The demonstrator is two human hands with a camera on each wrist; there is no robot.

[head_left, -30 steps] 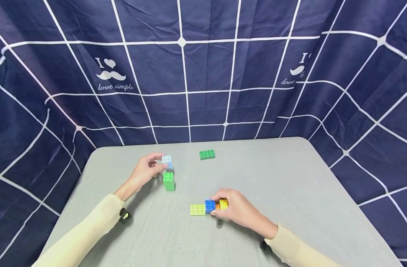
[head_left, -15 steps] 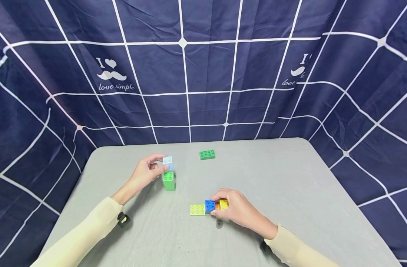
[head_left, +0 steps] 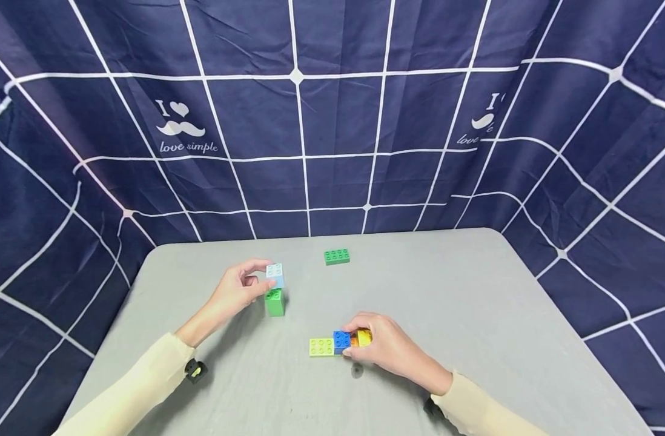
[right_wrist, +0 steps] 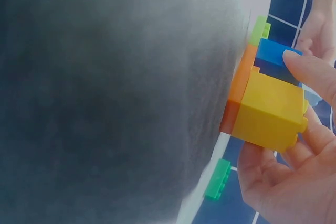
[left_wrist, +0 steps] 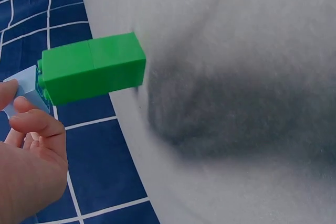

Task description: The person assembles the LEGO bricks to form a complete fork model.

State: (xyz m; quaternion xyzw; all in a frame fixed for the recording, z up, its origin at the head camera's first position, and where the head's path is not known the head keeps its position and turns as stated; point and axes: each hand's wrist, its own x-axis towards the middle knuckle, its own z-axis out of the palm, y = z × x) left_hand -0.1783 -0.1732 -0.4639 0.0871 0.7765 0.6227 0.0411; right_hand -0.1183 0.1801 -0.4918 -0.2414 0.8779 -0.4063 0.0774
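left hand (head_left: 240,287): thumb and fingers clamped on the light blue brick (head_left: 275,275), which i have at the studded top of the green tower (head_left: 275,304); from my left wrist the two look close together, but i cannot tell whether the studs are seated. tower upright on the grey table (head_left: 452,309), a seam showing it as two green bricks. right hand (head_left: 386,346): thumb and forefinger pinching the blue brick (head_left: 341,340), my palm arched over the end of a low row. in that row: lime brick (head_left: 321,347) at the left end, blue standing up beside it, then an orange brick (right_wrist: 242,80) bearing the yellow block (head_left: 364,337) just under my knuckles. dark green brick (head_left: 337,257) lies flat near the far edge, well apart from both hands. behind: navy curtain (head_left: 338,121) with white grid lines. sleeves (head_left: 128,384) cream.
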